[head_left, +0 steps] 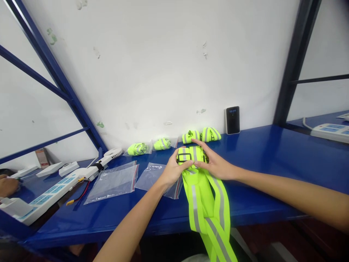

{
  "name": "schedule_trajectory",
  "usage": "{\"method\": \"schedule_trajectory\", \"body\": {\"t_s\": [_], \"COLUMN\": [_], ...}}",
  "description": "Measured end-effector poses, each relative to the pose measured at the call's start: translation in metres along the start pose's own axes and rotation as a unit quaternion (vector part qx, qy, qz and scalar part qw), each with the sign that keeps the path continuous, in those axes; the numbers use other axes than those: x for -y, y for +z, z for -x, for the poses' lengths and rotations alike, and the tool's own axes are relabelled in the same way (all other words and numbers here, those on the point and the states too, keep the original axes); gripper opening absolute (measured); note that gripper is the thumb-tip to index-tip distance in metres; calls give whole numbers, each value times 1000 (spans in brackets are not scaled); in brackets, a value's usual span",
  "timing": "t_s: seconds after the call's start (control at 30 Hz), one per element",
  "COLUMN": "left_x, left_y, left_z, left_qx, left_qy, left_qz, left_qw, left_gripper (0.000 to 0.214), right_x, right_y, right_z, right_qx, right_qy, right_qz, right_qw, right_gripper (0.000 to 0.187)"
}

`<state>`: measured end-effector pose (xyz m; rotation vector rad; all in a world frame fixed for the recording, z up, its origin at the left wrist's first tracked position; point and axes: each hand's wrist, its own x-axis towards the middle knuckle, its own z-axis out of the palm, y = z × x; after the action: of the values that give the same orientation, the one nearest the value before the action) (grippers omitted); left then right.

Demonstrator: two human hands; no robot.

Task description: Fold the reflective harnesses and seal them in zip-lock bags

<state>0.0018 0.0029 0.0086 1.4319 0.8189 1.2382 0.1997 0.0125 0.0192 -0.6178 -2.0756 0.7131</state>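
From the head camera, the person's left hand and right hand are both closed around the folded top of a bright yellow reflective vest, gripping it from either side just above a blue metal bench. A black buckle shows on the fold, and the vest's long straps hang over the bench edge. Two empty zip bags lie left of the hands, with four rolled vests along the wall behind them. Farther left are a power strip and another person's hand.
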Motion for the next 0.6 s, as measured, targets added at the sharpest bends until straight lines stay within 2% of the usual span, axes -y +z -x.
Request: {"method": "schedule_trajectory", "body": {"t_s": [0.13, 0.27, 0.37, 0.47, 0.6], "left_x": [-5, -3, -2, -4, -5], "left_y": [2, 5, 4, 1, -2], "left_z": [-1, -5, -8, -9, -10], "left_qx": [-16, -63, -121, -145, -145], "left_qy": [39, 41, 47, 51, 58], "left_qz": [-55, 0, 74, 116, 118], "left_qw": [998, 997, 989, 981, 981], "left_gripper": [62, 54, 54, 55, 57], "right_x": [-1, -4, -7, -8, -7], "right_y": [1, -6, -13, -16, -13], "right_z": [-1, -5, -10, -14, -16], "right_qx": [-15, -54, -100, -91, -75], "right_qy": [4, 60, 127, 161, 161], "right_qz": [29, 47, -3, -69, -126], "right_qw": [999, 996, 987, 980, 976], "right_gripper": [74, 67, 45, 16, 15]}}
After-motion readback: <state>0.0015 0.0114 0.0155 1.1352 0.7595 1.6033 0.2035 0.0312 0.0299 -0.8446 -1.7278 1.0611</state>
